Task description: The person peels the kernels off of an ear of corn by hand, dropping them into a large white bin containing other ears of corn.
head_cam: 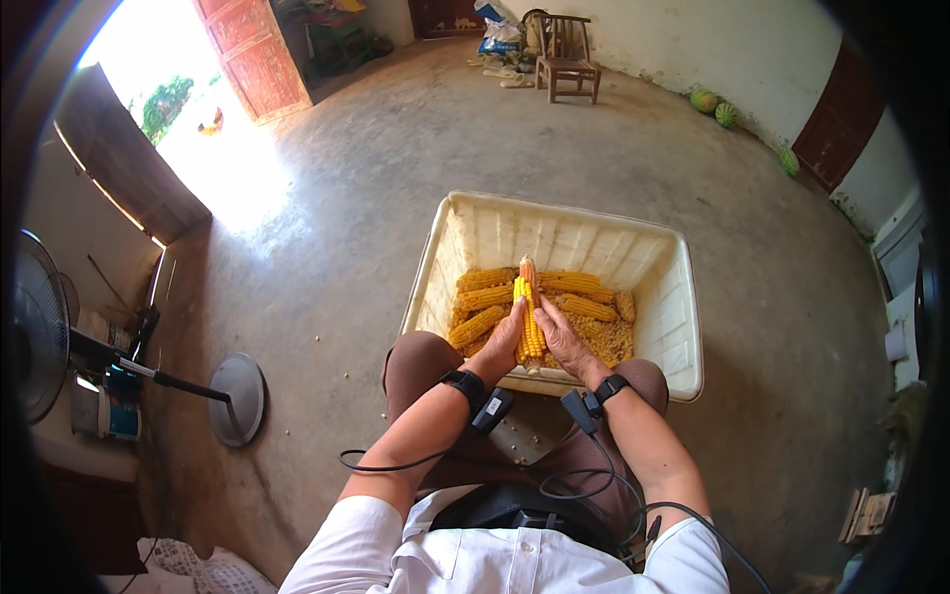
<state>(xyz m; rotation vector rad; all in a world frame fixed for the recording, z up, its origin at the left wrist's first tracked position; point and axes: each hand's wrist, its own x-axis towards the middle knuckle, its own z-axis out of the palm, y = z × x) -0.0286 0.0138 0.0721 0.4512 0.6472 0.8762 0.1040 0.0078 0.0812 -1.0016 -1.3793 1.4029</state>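
Observation:
Between both palms, over a large white plastic tub (pixel 679 312), is a yellow corn cob (pixel 528 327) with a stripped reddish cob (pixel 527 269) against its upper end. My left hand (pixel 506 332) presses on the left side of the yellow cob, and my right hand (pixel 562 335) on the other side. Which hand bears the stripped cob is hard to tell. Inside the tub, several corn cobs (pixel 479 325) with kernels on them lie around the hands, on a layer of loose kernels (pixel 605 340). The hands hide part of the pile.
The tub stands at my knees. A standing fan with a round base (pixel 237 399) is at the left, beyond it an open wooden door (pixel 252 59). A wooden chair (pixel 568 59), bags (pixel 499 33) and watermelons (pixel 703 100) are along the far walls. Cables hang from the wrist straps.

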